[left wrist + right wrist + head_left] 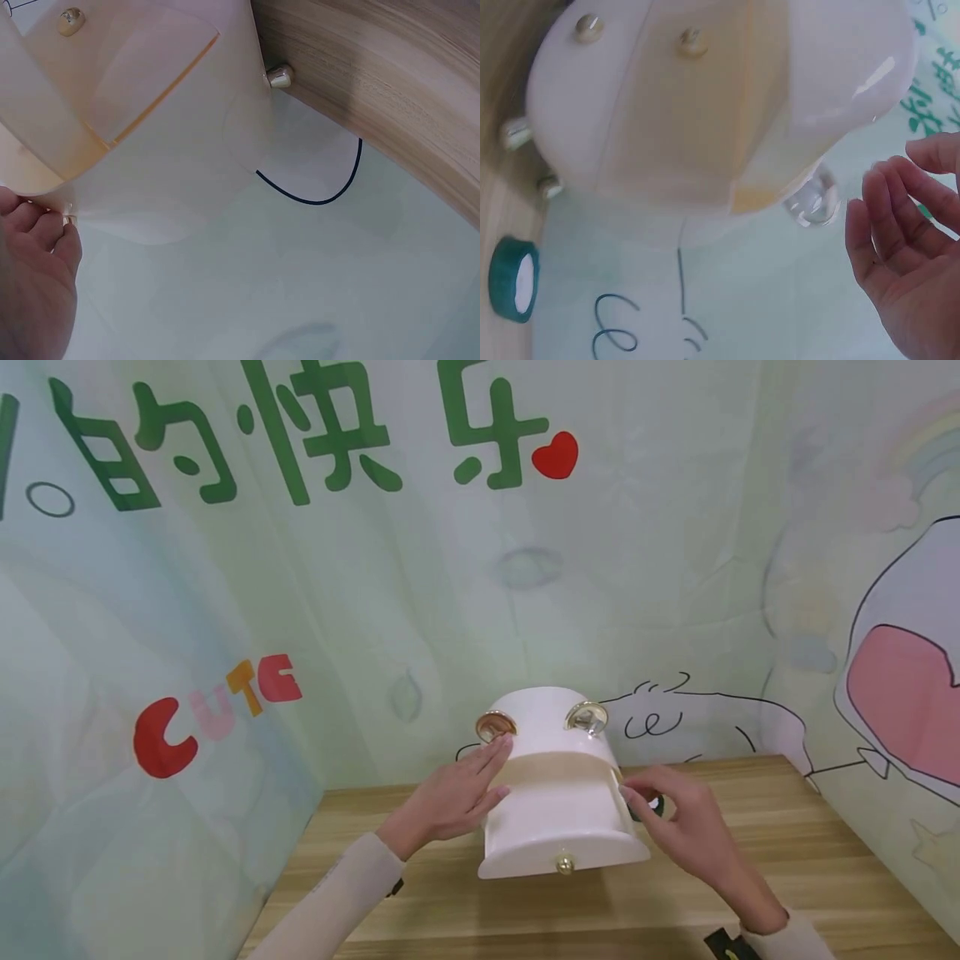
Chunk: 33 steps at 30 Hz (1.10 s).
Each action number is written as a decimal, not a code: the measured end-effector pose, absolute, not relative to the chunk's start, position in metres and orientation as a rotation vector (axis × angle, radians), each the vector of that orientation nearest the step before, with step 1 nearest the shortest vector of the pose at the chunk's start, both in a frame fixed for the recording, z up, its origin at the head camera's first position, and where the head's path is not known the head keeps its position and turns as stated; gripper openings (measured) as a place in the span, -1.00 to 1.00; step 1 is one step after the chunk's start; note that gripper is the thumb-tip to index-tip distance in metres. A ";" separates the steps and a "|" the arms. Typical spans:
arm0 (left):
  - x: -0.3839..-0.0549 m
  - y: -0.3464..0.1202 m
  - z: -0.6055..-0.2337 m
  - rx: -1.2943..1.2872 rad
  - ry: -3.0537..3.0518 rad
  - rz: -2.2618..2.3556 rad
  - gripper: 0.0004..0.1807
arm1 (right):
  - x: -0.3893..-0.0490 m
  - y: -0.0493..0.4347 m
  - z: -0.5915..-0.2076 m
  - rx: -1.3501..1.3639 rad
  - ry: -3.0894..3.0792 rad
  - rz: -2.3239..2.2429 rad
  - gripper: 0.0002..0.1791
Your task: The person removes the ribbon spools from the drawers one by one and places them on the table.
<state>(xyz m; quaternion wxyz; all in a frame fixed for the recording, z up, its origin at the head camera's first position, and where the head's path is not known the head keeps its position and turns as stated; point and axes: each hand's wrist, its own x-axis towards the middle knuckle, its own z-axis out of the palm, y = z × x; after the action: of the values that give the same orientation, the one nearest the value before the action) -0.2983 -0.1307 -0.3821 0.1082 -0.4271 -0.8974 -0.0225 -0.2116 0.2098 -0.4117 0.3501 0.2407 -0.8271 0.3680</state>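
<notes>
1. The glossy white box with the curved top [543,714] stands on the wood-grain table [772,827], near the pale green cloth backdrop [450,643]; its front shows an opening.
2. The left hand [457,793] is not clenched: its straight fingers lie at the gold-rimmed round knob [496,723]; touching or only beside, I cannot tell.
3. The right hand [690,814] is released, near the box's right side.
4. In my judgement, both hands should steady the box evenly by its sides, without pressing upon the knob.
5. The backdrop carries green characters "的快乐" [345,441] and multicoloured letters "CUTE" [242,678]; on the box I can read no brand.
</notes>
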 end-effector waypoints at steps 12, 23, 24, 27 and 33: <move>-0.299 -0.129 -0.384 -1.257 -2.674 -0.078 -0.25 | -0.179 0.167 -0.426 0.792 -1.722 0.765 -0.62; -0.299 -0.130 -0.380 -1.245 -2.662 -0.083 -0.25 | -0.172 0.125 -0.448 0.951 -1.542 0.507 -0.67; -0.299 -0.130 -0.380 -1.243 -2.663 -0.078 -0.24 | -0.172 0.124 -0.451 0.947 -1.556 0.485 -0.66; -0.298 -0.130 -0.380 -1.240 -2.664 -0.075 -0.24 | -0.171 0.120 -0.461 0.927 -1.604 0.446 -0.62; -0.298 -0.130 -0.382 -1.233 -2.670 -0.087 -0.25 | -0.171 0.116 -0.473 0.914 -1.645 0.418 -0.63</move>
<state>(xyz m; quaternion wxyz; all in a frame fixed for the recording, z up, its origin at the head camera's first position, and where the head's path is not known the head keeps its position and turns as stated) -0.2976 -0.1302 -0.3819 0.0992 -0.4171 -0.9030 -0.0295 -0.1714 0.1164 -0.4730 0.5704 0.3894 -0.7009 0.1780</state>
